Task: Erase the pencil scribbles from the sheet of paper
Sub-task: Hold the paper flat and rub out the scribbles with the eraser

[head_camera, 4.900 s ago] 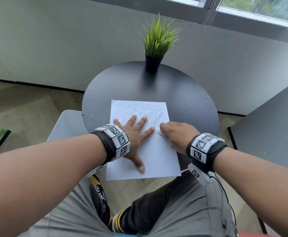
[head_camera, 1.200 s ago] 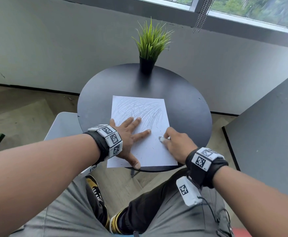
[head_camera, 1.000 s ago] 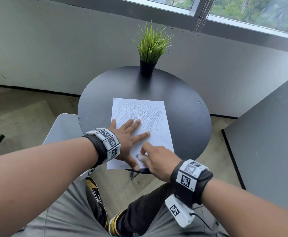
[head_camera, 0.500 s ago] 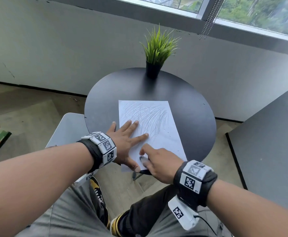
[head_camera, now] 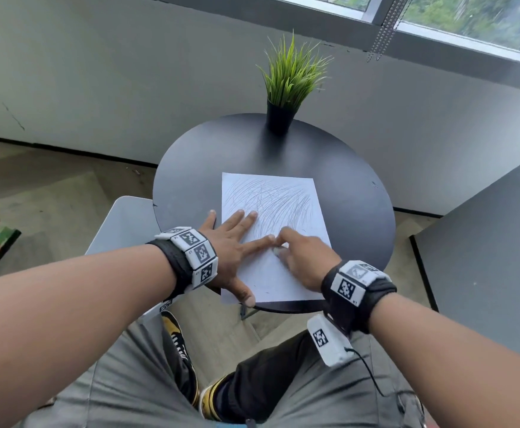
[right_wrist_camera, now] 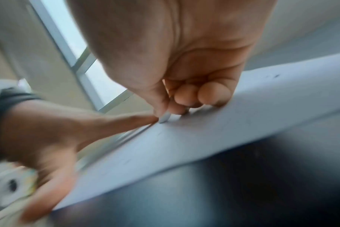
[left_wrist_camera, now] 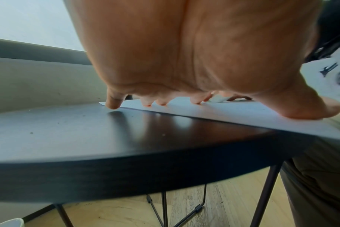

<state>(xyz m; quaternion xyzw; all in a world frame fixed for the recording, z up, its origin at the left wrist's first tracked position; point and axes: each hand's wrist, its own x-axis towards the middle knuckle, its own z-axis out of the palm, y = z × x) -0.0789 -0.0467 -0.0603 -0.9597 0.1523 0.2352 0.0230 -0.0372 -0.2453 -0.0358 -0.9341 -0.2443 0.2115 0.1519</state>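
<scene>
A white sheet of paper (head_camera: 286,273) lies on a round black table (head_camera: 354,205), its near left corner hanging over the edge. Grey pencil scribbles (head_camera: 271,202) cover its far half. My left hand (head_camera: 232,247) lies flat with spread fingers on the sheet's left side, little finger on the table. In the left wrist view its fingertips (left_wrist_camera: 196,100) press the paper (left_wrist_camera: 243,116). My right hand (head_camera: 284,247) pinches a small white eraser (head_camera: 280,251) against the sheet, beside the left index fingertip. The right wrist view, blurred, shows the eraser (right_wrist_camera: 165,118) between thumb and fingers on the paper (right_wrist_camera: 204,138).
A potted green grass plant (head_camera: 289,84) stands at the table's far edge. A white seat (head_camera: 123,223) is at the left, below the table. A grey tabletop (head_camera: 484,257) lies at the right. My knees are under the near edge. The wall and a window are behind.
My right hand has slid the eraser away from me up the sheet, from beside the left thumb to the left index fingertip. The left hand stays pressed flat on the paper.
</scene>
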